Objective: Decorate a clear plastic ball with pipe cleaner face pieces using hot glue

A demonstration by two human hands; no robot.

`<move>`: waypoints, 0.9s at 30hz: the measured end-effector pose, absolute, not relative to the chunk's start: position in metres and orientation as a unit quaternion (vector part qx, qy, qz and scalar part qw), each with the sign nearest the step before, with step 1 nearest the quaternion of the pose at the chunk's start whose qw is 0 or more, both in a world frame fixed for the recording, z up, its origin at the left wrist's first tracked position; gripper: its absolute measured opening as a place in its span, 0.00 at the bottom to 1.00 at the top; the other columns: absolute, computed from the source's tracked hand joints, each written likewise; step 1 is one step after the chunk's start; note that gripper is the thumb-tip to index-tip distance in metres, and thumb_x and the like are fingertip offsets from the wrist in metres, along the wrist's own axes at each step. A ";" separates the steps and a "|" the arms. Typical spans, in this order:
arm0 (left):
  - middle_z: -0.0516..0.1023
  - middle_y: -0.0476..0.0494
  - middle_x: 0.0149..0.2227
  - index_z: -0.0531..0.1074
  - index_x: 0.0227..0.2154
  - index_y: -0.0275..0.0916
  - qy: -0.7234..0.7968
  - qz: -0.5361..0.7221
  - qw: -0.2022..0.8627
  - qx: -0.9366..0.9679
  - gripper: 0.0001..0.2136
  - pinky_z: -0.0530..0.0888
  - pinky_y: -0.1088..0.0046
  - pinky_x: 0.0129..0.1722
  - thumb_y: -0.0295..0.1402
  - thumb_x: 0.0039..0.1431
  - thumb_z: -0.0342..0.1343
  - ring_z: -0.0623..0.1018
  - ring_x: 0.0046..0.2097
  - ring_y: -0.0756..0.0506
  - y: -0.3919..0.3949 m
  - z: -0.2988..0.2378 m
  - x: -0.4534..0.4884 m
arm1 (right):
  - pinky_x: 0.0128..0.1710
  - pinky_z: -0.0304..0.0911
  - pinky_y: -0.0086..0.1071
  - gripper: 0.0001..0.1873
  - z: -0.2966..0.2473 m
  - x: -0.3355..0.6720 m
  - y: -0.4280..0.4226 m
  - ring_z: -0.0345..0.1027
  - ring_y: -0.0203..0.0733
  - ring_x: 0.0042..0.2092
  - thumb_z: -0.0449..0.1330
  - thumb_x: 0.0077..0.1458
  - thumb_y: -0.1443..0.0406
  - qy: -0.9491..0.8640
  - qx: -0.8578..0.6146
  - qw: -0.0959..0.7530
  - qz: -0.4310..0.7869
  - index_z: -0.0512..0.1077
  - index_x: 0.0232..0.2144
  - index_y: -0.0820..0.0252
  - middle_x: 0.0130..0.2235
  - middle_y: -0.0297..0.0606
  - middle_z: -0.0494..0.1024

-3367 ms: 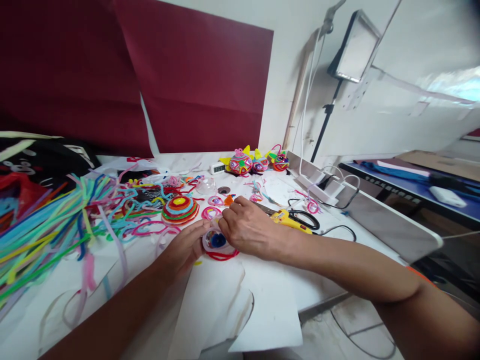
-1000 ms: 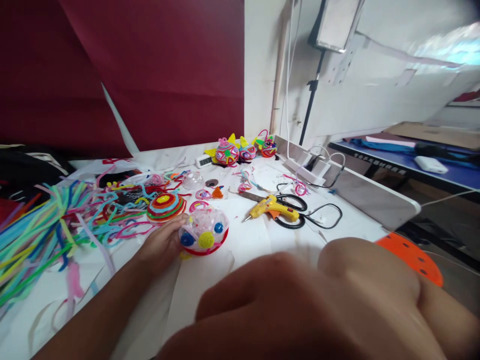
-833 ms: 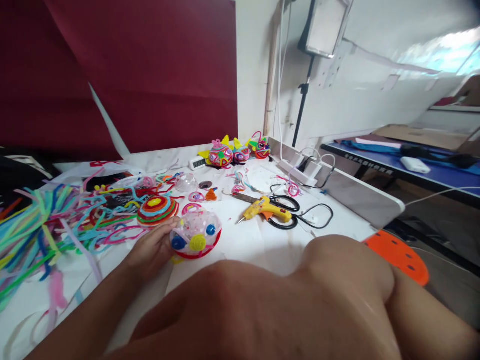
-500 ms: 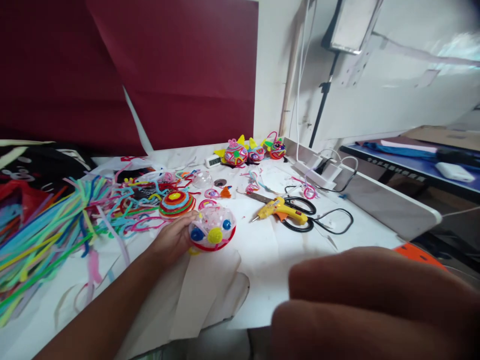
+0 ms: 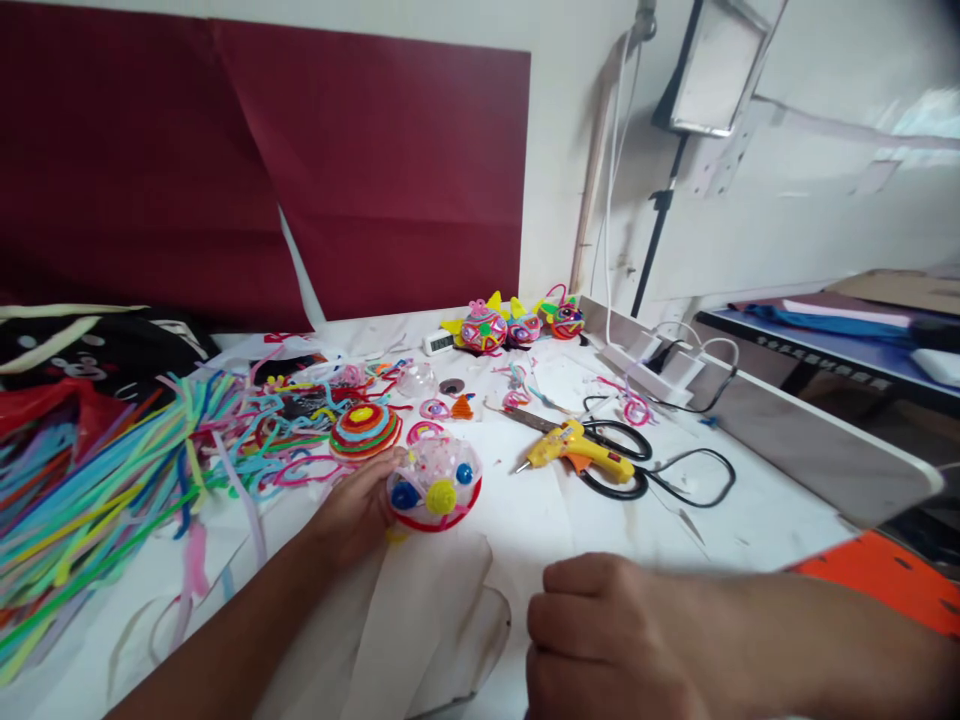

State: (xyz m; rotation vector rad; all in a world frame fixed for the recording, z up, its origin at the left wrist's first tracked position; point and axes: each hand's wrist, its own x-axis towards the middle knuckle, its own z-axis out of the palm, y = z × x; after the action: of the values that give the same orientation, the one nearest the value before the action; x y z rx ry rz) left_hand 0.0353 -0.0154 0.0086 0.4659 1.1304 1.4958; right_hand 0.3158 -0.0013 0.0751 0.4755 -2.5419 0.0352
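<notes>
My left hand (image 5: 352, 505) grips a clear plastic half-ball (image 5: 434, 483) resting on the white table (image 5: 525, 520). The half-ball has a red pipe-cleaner rim, two blue eye coils and a yellow coil in the middle. My right hand (image 5: 600, 640) hovers low at the near table edge, fingers curled into a loose fist, nothing visible in it. A rainbow spiral dome (image 5: 364, 428) lies just behind the left hand.
A big heap of coloured pipe cleaners (image 5: 97, 470) covers the left side. A yellow glue gun (image 5: 576, 450) and black scissors (image 5: 611, 455) lie right of centre, with a cable. Three finished pipe-cleaner figures (image 5: 517, 322) stand at the back. An orange stool (image 5: 892, 580) sits lower right.
My right hand left the half-ball, swung up close to the camera, then came down to the near table edge. The left hand kept hold and turned the half-ball's face toward me.
</notes>
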 end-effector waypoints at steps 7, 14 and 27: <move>0.79 0.46 0.29 0.74 0.30 0.36 0.494 0.618 0.585 0.180 0.05 0.78 0.72 0.32 0.25 0.58 0.54 0.79 0.29 0.48 -0.014 0.011 0.047 | 0.22 0.49 0.31 0.22 0.017 0.297 0.022 0.50 0.34 0.23 0.55 0.63 0.66 -0.938 0.209 0.274 0.026 0.63 0.17 0.61 0.19 0.29 0.60; 0.81 0.42 0.32 0.77 0.34 0.33 0.555 0.597 0.563 0.135 0.09 0.79 0.73 0.34 0.24 0.61 0.51 0.80 0.31 0.48 -0.008 0.013 0.049 | 0.26 0.56 0.28 0.16 -0.003 0.295 0.036 0.51 0.33 0.24 0.62 0.58 0.65 -0.955 0.224 0.178 0.072 0.65 0.20 0.62 0.21 0.29 0.63; 0.82 0.47 0.29 0.79 0.33 0.41 0.702 0.471 0.456 0.277 0.08 0.75 0.72 0.25 0.38 0.51 0.61 0.79 0.29 0.43 -0.009 -0.009 0.018 | 0.44 0.60 0.25 0.12 0.078 0.324 0.048 0.68 0.34 0.39 0.46 0.68 0.70 -0.978 0.145 0.079 0.128 0.70 0.39 0.67 0.36 0.39 0.76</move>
State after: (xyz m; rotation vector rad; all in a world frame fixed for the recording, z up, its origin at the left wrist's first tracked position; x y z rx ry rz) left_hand 0.0181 -0.0089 -0.0087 0.6834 1.7320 1.1624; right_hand 0.3239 0.0484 0.0782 0.4331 -2.9262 0.3828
